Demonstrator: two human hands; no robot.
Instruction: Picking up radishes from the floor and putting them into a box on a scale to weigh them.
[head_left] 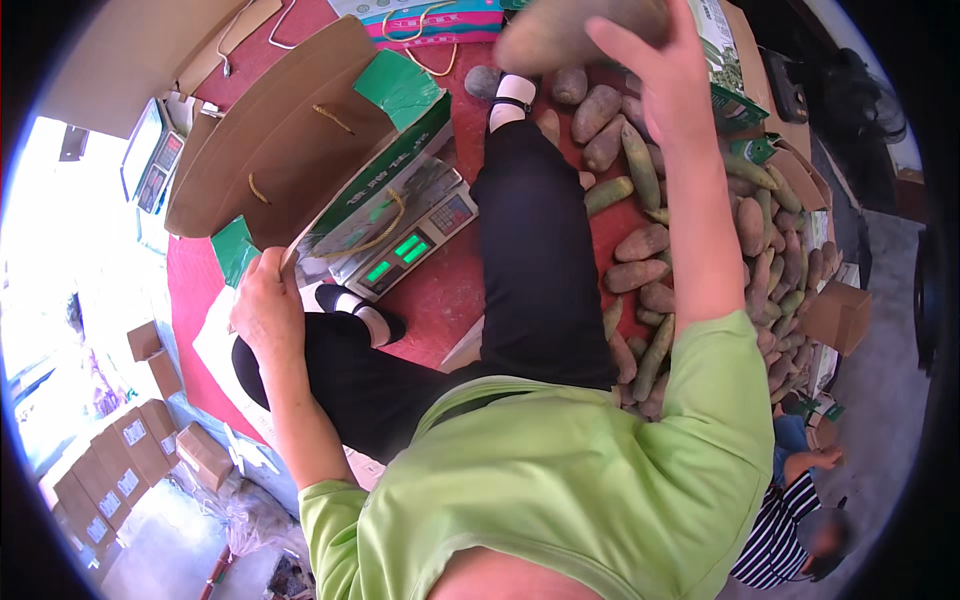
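Observation:
A large brownish radish (570,32), blurred by motion, is in my raised right hand (672,85) at the top of the view. My thumb shows at its near side; the other fingers are partly cut off by the edge. My left hand (268,300) grips the near end of an open cardboard carton (270,130), beside its green flap (234,250). The carton is brown inside, green outside, with yellow rope handles. It rests on a digital scale (410,250) with lit green displays. What lies deep inside the carton is hidden.
A heap of reddish and green radishes (637,243) covers the red floor (440,310) right of my legs. Another scale (150,160) stands at left. Pink and blue gift bags (440,30) lie ahead. Brown boxes (120,465) line the lower left. Another person (790,530) is at lower right.

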